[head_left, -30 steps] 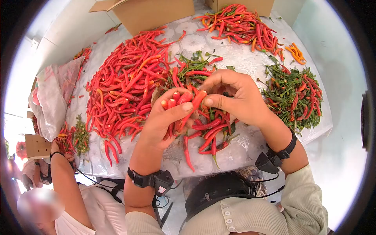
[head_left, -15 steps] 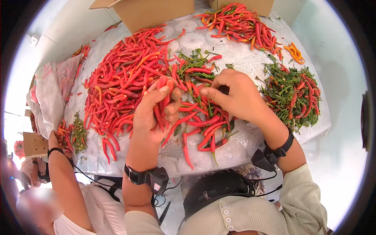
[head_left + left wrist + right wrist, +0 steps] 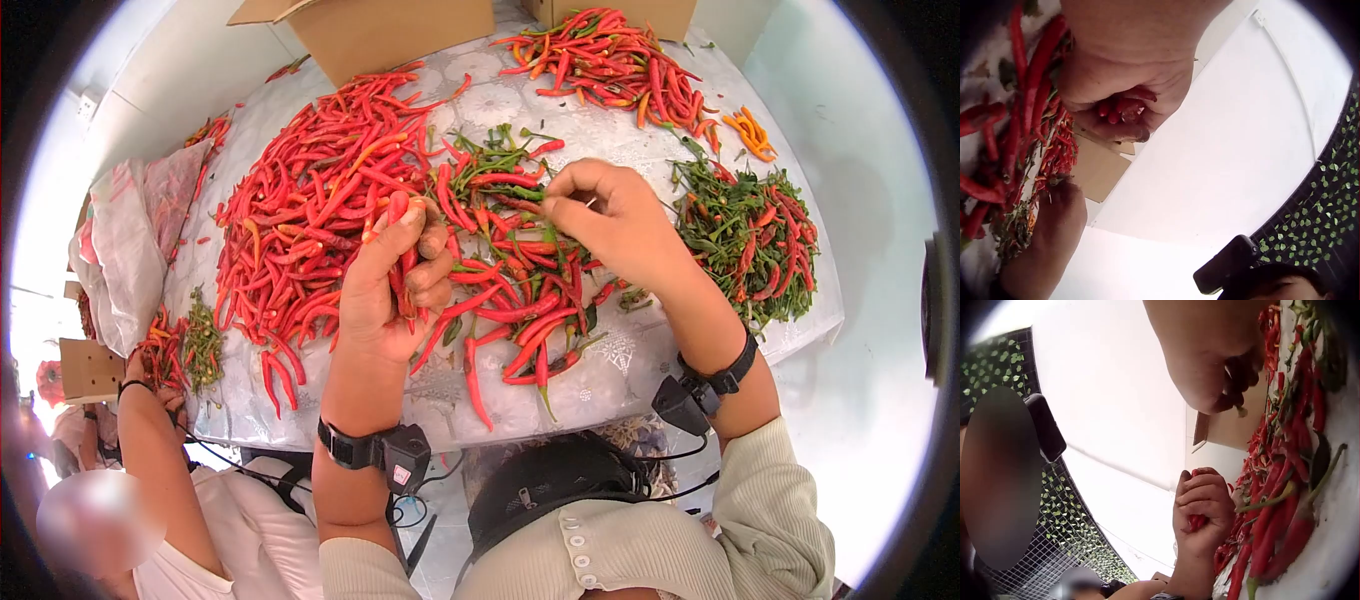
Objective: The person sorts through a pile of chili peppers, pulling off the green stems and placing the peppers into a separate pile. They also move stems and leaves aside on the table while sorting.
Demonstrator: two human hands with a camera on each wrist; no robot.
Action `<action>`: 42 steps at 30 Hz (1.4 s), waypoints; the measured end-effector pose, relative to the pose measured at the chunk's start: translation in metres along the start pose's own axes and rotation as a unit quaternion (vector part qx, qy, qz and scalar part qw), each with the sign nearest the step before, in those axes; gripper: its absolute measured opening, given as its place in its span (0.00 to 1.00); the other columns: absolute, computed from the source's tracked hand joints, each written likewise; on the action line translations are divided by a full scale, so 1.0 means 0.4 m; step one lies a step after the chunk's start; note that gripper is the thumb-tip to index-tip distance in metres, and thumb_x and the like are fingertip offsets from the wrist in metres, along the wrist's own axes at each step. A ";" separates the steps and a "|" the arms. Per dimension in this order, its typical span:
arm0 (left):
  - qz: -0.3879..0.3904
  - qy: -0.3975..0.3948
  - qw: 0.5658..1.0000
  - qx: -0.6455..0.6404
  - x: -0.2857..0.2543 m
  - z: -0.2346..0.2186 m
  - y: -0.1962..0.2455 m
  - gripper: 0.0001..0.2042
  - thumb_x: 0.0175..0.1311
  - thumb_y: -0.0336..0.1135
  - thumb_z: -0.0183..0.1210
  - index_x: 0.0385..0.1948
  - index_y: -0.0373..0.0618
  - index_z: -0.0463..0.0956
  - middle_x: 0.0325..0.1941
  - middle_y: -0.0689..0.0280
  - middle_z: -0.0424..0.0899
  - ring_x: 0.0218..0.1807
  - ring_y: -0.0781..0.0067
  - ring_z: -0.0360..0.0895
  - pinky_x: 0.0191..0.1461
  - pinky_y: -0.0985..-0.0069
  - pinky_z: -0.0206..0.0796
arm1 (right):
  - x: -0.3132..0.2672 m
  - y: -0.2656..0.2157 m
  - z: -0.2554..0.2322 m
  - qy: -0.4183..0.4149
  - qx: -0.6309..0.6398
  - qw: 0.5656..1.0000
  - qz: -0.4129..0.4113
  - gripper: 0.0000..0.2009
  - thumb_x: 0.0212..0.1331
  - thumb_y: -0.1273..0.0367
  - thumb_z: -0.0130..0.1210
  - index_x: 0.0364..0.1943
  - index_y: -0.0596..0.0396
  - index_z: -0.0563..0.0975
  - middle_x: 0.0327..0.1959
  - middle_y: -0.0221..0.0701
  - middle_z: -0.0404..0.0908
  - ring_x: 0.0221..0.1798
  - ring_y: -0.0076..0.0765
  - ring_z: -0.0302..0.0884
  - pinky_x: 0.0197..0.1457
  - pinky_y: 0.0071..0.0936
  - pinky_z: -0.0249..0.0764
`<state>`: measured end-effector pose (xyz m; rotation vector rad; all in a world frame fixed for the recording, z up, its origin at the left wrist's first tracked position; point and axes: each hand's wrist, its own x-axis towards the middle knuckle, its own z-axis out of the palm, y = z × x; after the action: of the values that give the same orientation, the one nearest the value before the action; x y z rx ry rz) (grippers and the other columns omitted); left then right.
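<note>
Several red chilies (image 3: 400, 262) are gripped in the left hand (image 3: 385, 280), whose fingers curl round them; the left wrist view shows their ends (image 3: 1113, 115) inside the fist. Over the middle pile of red chilies with green stems (image 3: 520, 260), the right hand (image 3: 625, 225) holds thumb and forefinger together. In the right wrist view a small pale green stem (image 3: 1242, 412) is pinched at the fingertips of that hand (image 3: 1213, 372). The two hands are apart. Left of the left hand lies a large heap of red chilies (image 3: 310, 210).
A heap of green stems with some chilies (image 3: 750, 245) lies at the right. More red chilies (image 3: 610, 70) and a few orange ones (image 3: 750, 135) are at the back, near cardboard boxes (image 3: 390, 35). Another person's arm (image 3: 160, 450) reaches in at the lower left, beside a plastic bag (image 3: 130, 250).
The left hand has moved left, away from the right hand, with its chilies, and its fingers have curled more round them. The right hand has shifted slightly right over the middle pile.
</note>
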<state>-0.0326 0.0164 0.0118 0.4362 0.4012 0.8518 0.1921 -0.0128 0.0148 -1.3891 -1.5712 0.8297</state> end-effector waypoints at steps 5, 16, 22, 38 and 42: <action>0.030 -0.002 1.000 -0.005 -0.001 0.000 -0.001 0.07 0.66 0.32 0.46 0.40 0.42 0.68 0.24 0.70 0.65 0.16 0.88 0.59 0.15 0.91 0.54 | -0.009 -0.011 -0.052 0.183 -0.412 0.890 -0.070 0.06 0.43 0.69 0.52 0.23 0.56 0.75 0.28 0.38 0.73 0.35 0.46 0.72 0.40 0.40 0.68; 0.032 -0.005 0.999 0.021 0.001 -0.004 -0.005 0.06 0.64 0.31 0.48 0.39 0.43 0.68 0.24 0.71 0.64 0.15 0.88 0.58 0.15 0.90 0.53 | -0.036 -0.029 -0.026 -0.136 -0.229 0.952 -0.148 0.08 0.43 0.67 0.60 0.23 0.57 0.76 0.26 0.37 0.73 0.36 0.45 0.72 0.42 0.36 0.68; 0.034 0.006 0.999 0.030 0.003 -0.004 -0.004 0.06 0.64 0.31 0.48 0.39 0.43 0.68 0.24 0.71 0.65 0.16 0.88 0.58 0.15 0.90 0.53 | -0.030 -0.013 -0.030 -0.065 -0.184 0.975 -0.102 0.07 0.49 0.71 0.56 0.30 0.59 0.73 0.24 0.36 0.74 0.31 0.40 0.72 0.36 0.31 0.68; -0.020 0.014 1.000 0.017 0.006 -0.001 -0.004 0.09 0.63 0.41 0.51 0.34 0.46 0.70 0.25 0.67 0.72 0.20 0.81 0.65 0.16 0.87 0.59 | -0.159 -0.016 -0.260 0.212 -0.552 0.807 -0.006 0.05 0.49 0.70 0.52 0.28 0.56 0.75 0.32 0.39 0.74 0.40 0.46 0.72 0.43 0.39 0.68; -0.047 0.012 0.999 -0.020 0.018 -0.028 0.004 0.15 0.64 0.44 0.49 0.38 0.40 0.70 0.29 0.63 0.71 0.24 0.79 0.68 0.22 0.86 0.70 | -0.146 -0.020 -0.112 0.070 -0.382 0.917 -0.086 0.05 0.45 0.72 0.55 0.28 0.55 0.76 0.30 0.38 0.73 0.39 0.46 0.71 0.43 0.39 0.69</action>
<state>-0.0349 0.0254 0.0021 0.3679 0.4222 0.7720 0.2304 -0.0741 0.0306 -1.7482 -1.9626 -0.0323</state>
